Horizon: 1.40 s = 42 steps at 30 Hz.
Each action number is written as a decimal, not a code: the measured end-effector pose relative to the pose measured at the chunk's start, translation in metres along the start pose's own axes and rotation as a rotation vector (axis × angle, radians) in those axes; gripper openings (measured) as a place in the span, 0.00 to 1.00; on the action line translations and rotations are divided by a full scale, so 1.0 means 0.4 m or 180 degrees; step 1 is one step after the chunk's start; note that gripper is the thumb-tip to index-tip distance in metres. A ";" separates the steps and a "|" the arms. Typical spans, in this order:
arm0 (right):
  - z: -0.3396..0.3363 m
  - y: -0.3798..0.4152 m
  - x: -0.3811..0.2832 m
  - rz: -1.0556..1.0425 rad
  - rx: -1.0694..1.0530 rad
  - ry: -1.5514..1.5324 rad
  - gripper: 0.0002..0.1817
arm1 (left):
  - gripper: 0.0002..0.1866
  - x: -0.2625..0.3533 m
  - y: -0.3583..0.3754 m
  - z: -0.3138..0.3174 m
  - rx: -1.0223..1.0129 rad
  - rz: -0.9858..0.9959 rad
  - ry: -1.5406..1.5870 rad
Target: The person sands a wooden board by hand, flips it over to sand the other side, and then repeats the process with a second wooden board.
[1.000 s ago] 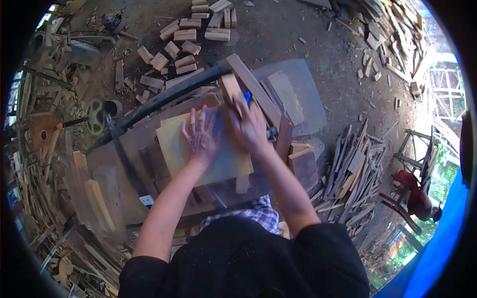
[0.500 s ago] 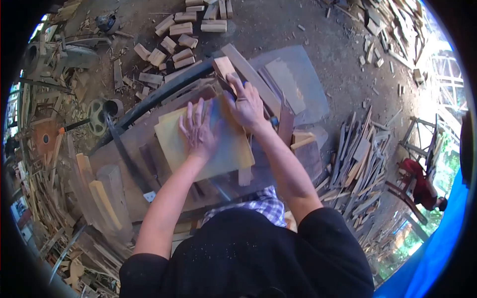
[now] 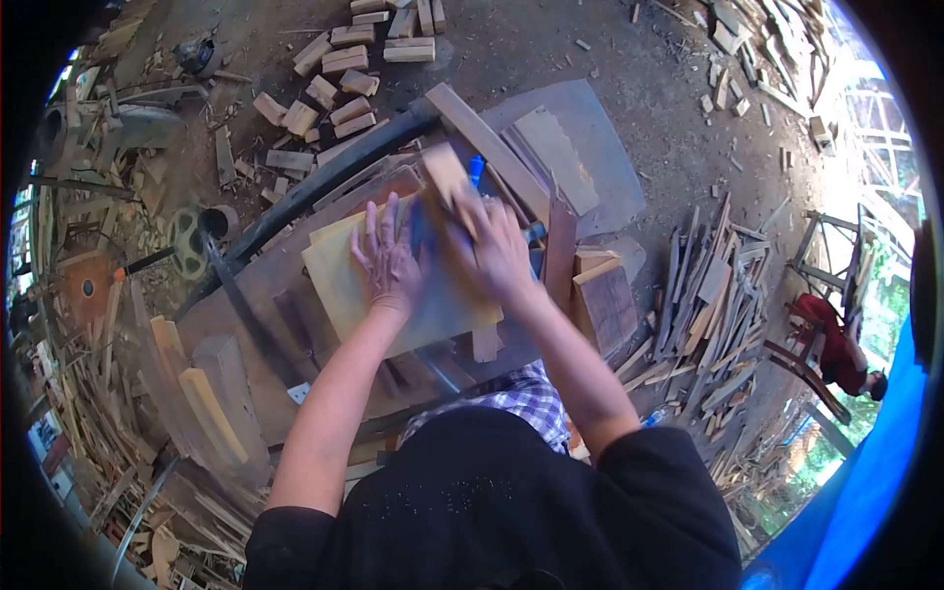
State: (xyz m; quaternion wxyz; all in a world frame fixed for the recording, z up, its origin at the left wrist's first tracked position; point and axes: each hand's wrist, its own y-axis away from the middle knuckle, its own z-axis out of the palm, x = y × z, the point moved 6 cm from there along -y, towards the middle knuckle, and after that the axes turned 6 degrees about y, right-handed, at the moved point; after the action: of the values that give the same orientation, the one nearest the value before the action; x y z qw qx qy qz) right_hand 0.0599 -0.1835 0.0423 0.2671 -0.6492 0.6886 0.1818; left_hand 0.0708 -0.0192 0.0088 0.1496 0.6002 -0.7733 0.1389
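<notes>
My left hand (image 3: 388,258) lies flat with fingers stretched out on a pale yellow board (image 3: 344,305), pressing on its upper middle part. The board rests at a slant on a low wooden worktop (image 3: 246,324). Over the board's right edge is my right hand (image 3: 495,251), smeared by motion, its fingers closed round a wooden block (image 3: 447,169). The block's light end sticks out past the fingers, and its lower part is blurred and partly covered. A blue handle (image 3: 477,169) shows just beyond the block.
A long plank (image 3: 487,138) and a thin jagged-edged panel (image 3: 559,157) lie beyond my right hand. A black bar (image 3: 324,177) runs along the worktop's far side. Cut blocks (image 3: 344,61) and scrap sticks (image 3: 703,305) cover parts of the ground. Another person (image 3: 831,339) sits at far right.
My right hand and the wooden block have moved toward me along the board's right side, uncovering the blue handle. My left hand stays on the board. The view has shifted slightly.
</notes>
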 end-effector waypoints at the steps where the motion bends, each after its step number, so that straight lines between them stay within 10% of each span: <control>1: -0.031 0.101 -0.003 -0.0024 -0.0056 0.0075 0.26 | 0.32 0.006 0.001 -0.004 0.0015 0.0015 -0.0132; 6: -0.052 0.248 0.009 0.0340 -0.0428 0.0092 0.30 | 0.33 0.008 -0.002 -0.007 -0.0021 -0.0046 -0.0303; 11: 0.043 -0.116 0.006 0.0273 -0.0341 -0.0079 0.23 | 0.33 0.002 0.000 -0.009 -0.0001 -0.0079 -0.0011; 17: -0.090 0.321 0.036 0.0538 -0.0652 -0.0317 0.26 | 0.36 0.008 -0.001 -0.005 -0.0009 -0.0126 -0.0132; 25: 0.058 -0.139 0.024 0.0221 -0.0106 -0.0219 0.22 | 0.35 0.007 -0.002 -0.011 0.0001 -0.0044 -0.0160; 32: -0.079 0.274 0.000 0.0303 -0.1151 0.0161 0.27 | 0.34 0.004 0.001 -0.001 0.0029 -0.0130 -0.0212; 38: 0.050 -0.140 -0.069 0.0051 -0.0376 0.0488 0.25 | 0.35 -0.013 0.005 0.009 -0.0066 -0.0176 -0.0160; 42: -0.001 0.007 -0.039 -0.0142 -0.0002 0.0580 0.24 | 0.35 -0.002 0.000 -0.005 0.0113 -0.0074 -0.0047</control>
State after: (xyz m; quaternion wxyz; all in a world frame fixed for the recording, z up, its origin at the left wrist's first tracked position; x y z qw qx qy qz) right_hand 0.0573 -0.1712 0.0517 0.2071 -0.6783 0.6954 0.1162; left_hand 0.0709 -0.0176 0.0102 0.1348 0.6127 -0.7649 0.1463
